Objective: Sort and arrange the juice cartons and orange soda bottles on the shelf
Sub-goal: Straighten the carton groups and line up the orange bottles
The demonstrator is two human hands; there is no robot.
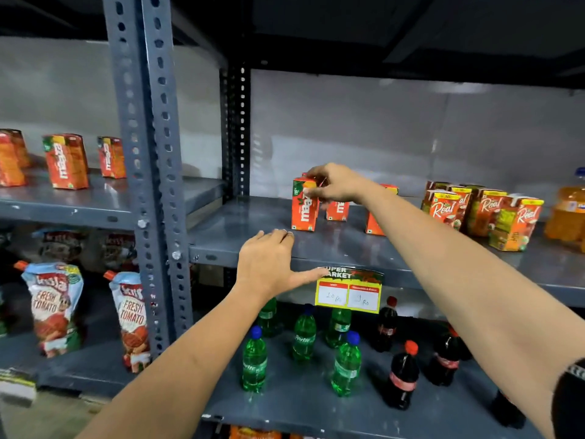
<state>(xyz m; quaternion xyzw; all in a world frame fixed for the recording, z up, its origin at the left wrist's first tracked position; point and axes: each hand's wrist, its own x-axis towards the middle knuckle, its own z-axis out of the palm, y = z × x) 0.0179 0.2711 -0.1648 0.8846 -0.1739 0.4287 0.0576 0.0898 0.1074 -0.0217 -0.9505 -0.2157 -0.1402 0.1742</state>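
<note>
Leftmost, neighbouring bay: upright "maaza" cartons (66, 161); below them, "FRESH TOMATO" pouches (52, 308). Grey shelf (247, 239): left hand (269, 264) flat at its front edge, fingers spread, holding nothing. Right hand (335, 185) pinches the top of an upright Maaza juice carton (304, 210); two more stand just behind. Further right, clustered "Real" cartons (484, 210), then an orange soda bottle (566, 210). Price tag (348, 291): "SUPER MARKET". Lower shelf: Sprite bottles (304, 337), cola bottles (403, 378).

Seven Maaza cartons (303, 207), five Real cartons (443, 208), five green bottles (254, 362).
</note>
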